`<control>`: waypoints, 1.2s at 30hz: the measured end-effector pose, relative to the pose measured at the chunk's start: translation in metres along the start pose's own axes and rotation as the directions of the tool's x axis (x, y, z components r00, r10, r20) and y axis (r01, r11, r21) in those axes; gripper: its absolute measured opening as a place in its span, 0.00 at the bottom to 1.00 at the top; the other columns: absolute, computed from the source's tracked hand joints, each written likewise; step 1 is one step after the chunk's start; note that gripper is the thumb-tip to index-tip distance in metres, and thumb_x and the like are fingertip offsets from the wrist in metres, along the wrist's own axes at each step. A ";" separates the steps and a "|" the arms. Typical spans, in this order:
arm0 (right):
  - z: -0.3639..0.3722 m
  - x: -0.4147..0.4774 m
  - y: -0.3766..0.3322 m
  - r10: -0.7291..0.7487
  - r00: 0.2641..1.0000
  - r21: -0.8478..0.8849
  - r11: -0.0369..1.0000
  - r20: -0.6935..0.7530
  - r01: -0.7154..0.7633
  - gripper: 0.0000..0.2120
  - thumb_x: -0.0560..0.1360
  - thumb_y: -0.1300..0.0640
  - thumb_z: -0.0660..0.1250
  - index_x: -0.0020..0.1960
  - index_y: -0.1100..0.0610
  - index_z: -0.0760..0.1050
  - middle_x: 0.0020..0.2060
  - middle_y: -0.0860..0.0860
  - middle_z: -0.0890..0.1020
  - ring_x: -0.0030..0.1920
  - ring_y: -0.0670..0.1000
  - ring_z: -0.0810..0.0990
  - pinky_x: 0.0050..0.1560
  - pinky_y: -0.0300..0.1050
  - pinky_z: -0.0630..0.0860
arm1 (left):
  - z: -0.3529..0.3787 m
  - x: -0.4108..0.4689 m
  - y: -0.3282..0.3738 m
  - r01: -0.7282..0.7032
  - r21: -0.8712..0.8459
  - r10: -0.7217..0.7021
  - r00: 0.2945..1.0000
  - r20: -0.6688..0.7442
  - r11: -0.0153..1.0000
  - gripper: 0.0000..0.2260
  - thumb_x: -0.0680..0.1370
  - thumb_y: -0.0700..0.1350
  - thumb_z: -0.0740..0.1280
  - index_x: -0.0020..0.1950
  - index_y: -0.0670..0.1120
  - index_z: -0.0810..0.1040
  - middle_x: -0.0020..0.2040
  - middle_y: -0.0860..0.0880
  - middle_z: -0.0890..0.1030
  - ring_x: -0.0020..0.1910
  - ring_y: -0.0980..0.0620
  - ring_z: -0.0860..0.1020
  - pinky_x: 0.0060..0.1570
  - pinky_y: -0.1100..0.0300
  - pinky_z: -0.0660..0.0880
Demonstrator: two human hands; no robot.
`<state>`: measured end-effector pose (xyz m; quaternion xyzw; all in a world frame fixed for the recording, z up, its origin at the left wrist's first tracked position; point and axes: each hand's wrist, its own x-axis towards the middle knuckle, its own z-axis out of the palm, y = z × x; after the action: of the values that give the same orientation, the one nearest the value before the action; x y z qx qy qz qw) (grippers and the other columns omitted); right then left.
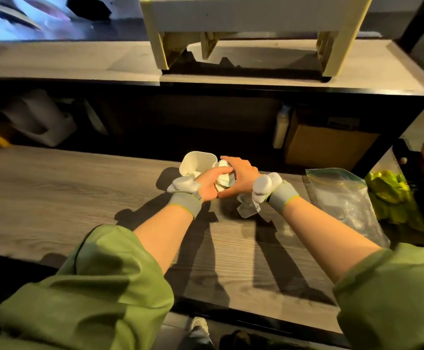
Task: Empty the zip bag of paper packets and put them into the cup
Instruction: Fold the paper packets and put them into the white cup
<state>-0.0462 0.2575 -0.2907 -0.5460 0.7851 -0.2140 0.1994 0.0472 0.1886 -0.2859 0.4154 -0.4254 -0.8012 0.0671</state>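
A white cup (pixel 196 162) lies tilted on the wooden shelf, its mouth facing me and to the right. Both hands are cupped around a bunch of white paper packets (pixel 224 178) just right of the cup's mouth. My left hand (pixel 210 181) presses the bunch from the left, my right hand (pixel 240 173) from the right and above. More white packets (pixel 247 208) lie on the shelf under my right wrist. The clear zip bag (pixel 344 198) lies flat at the right, apart from both hands.
A green cloth-like heap (pixel 392 195) sits right of the bag near the shelf's black post. A cardboard box (pixel 327 142) and a white bottle (pixel 281 127) stand in the dark recess behind. An upper shelf carries a cream plastic frame (pixel 251 34). The shelf's front edge is near my elbows.
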 end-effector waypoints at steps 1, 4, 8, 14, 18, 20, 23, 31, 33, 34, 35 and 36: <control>0.001 0.002 -0.003 -0.010 1.000 -0.015 1.000 -0.015 0.010 0.42 0.63 0.47 0.77 0.72 0.52 0.64 0.68 0.51 0.71 0.71 0.53 0.67 0.70 0.52 0.64 | -0.002 -0.002 0.001 0.004 -0.013 -0.004 1.000 -0.003 1.000 0.09 0.81 0.40 0.58 0.42 0.44 0.73 0.34 0.47 0.82 0.40 0.52 0.76 0.42 0.61 0.72; 0.007 0.008 -0.011 -0.035 0.997 0.002 0.999 -0.076 0.035 0.37 0.63 0.46 0.77 0.67 0.54 0.69 0.64 0.52 0.75 0.67 0.53 0.71 0.69 0.52 0.67 | -0.008 -0.006 0.007 -0.009 -0.031 0.008 1.000 -0.022 0.999 0.04 0.79 0.40 0.60 0.50 0.42 0.74 0.38 0.46 0.81 0.41 0.50 0.76 0.42 0.60 0.72; 0.009 0.020 -0.014 -0.002 0.999 0.129 0.992 0.038 -0.003 0.45 0.62 0.51 0.79 0.73 0.53 0.60 0.68 0.54 0.71 0.69 0.55 0.70 0.70 0.56 0.67 | -0.019 -0.004 0.016 -0.014 -0.058 0.012 0.999 -0.029 0.998 0.05 0.80 0.38 0.58 0.50 0.43 0.73 0.36 0.46 0.81 0.38 0.50 0.77 0.39 0.59 0.74; 0.000 0.038 -0.026 0.264 0.964 0.690 0.691 0.036 -0.215 0.25 0.76 0.55 0.67 0.70 0.62 0.67 0.66 0.56 0.75 0.67 0.53 0.73 0.59 0.39 0.69 | -0.049 0.008 0.038 -0.210 -0.281 0.180 0.975 -0.126 0.936 0.11 0.81 0.37 0.54 0.44 0.43 0.73 0.38 0.46 0.80 0.41 0.50 0.75 0.42 0.59 0.72; 0.001 0.060 -0.042 0.291 0.955 0.686 0.682 0.061 -0.251 0.18 0.77 0.53 0.64 0.60 0.65 0.77 0.46 0.53 0.78 0.41 0.46 0.74 0.39 0.34 0.68 | -0.061 0.014 0.056 -0.179 -0.343 0.178 0.983 -0.035 0.922 0.11 0.81 0.38 0.54 0.55 0.41 0.75 0.48 0.45 0.77 0.46 0.49 0.76 0.50 0.59 0.72; 0.003 0.070 -0.048 0.292 0.950 0.754 0.599 0.107 -0.269 0.17 0.77 0.56 0.65 0.60 0.66 0.77 0.40 0.52 0.78 0.36 0.44 0.72 0.37 0.35 0.68 | -0.062 0.015 0.062 -0.150 -0.350 0.164 0.986 0.010 0.925 0.16 0.81 0.38 0.54 0.68 0.41 0.70 0.51 0.45 0.77 0.51 0.49 0.76 0.57 0.58 0.70; 0.004 0.080 -0.052 0.282 0.945 0.778 0.552 0.166 -0.302 0.14 0.75 0.59 0.67 0.57 0.66 0.78 0.36 0.50 0.78 0.35 0.46 0.73 0.36 0.36 0.68 | -0.066 0.019 0.068 -0.124 -0.319 0.147 0.988 0.050 0.940 0.19 0.81 0.38 0.53 0.73 0.40 0.64 0.63 0.44 0.75 0.50 0.50 0.76 0.52 0.60 0.71; 0.003 0.110 -0.044 0.322 0.946 0.276 0.911 -0.013 -0.306 0.15 0.71 0.57 0.69 0.52 0.68 0.80 0.40 0.56 0.77 0.40 0.52 0.74 0.39 0.44 0.70 | -0.090 0.043 0.071 -0.276 0.270 0.339 0.914 -0.224 0.922 0.17 0.79 0.45 0.62 0.67 0.40 0.74 0.54 0.45 0.78 0.50 0.50 0.76 0.39 0.61 0.72; 0.005 0.115 -0.047 0.345 0.938 0.085 0.935 -0.011 -0.343 0.14 0.72 0.57 0.69 0.54 0.64 0.79 0.44 0.57 0.80 0.46 0.54 0.79 0.43 0.46 0.73 | -0.101 0.054 0.070 -0.264 0.374 0.379 0.882 -0.279 0.889 0.17 0.80 0.43 0.61 0.66 0.37 0.74 0.60 0.41 0.78 0.59 0.45 0.75 0.52 0.54 0.74; 0.007 0.117 -0.048 0.346 0.938 -0.012 0.938 -0.009 -0.346 0.15 0.72 0.57 0.68 0.55 0.63 0.78 0.48 0.58 0.81 0.49 0.56 0.80 0.46 0.48 0.75 | -0.105 0.060 0.068 -0.250 0.415 0.393 0.866 -0.309 0.875 0.15 0.80 0.41 0.61 0.64 0.36 0.75 0.61 0.39 0.78 0.60 0.42 0.75 0.56 0.53 0.72; 0.008 0.115 -0.049 0.329 0.944 -0.100 0.940 0.000 -0.327 0.15 0.72 0.57 0.67 0.56 0.63 0.78 0.52 0.59 0.81 0.52 0.58 0.80 0.48 0.48 0.75 | -0.106 0.062 0.066 -0.229 0.456 0.401 0.857 -0.325 0.860 0.13 0.79 0.40 0.61 0.59 0.34 0.77 0.59 0.37 0.79 0.57 0.42 0.75 0.55 0.54 0.72; 0.013 0.117 -0.050 0.296 0.955 -0.180 0.940 0.005 -0.291 0.15 0.73 0.57 0.66 0.56 0.63 0.77 0.54 0.59 0.81 0.55 0.60 0.80 0.49 0.48 0.75 | -0.111 0.069 0.063 -0.196 0.491 0.386 0.864 -0.323 0.849 0.10 0.79 0.38 0.62 0.54 0.34 0.79 0.53 0.36 0.80 0.53 0.43 0.75 0.51 0.55 0.71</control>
<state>-0.0383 0.1303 -0.2827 -0.4419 0.8702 -0.1022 0.1923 0.0674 0.0476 -0.3136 0.5069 -0.6312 -0.5581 0.1821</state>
